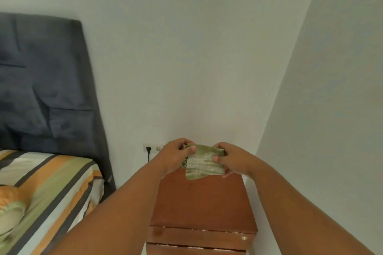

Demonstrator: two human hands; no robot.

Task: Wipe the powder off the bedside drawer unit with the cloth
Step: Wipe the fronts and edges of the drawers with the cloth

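Above the drawer unit (202, 201), cloth (204, 164) pinched between both hands' fingers (191, 148)

Two plain pale walls (207, 47) met in a corner on the right, evenly lit with a soft grey-green cast. Against the back wall stood a tall padded headboard (45, 80) in dark grey fabric, leaning slightly in the wide-angle view. Below it lay a bed (51, 188) dressed in a sheet striped orange, green, white and dark grey. A white wall socket (152, 148) sat low on the wall, a black plug (148, 148) in it.
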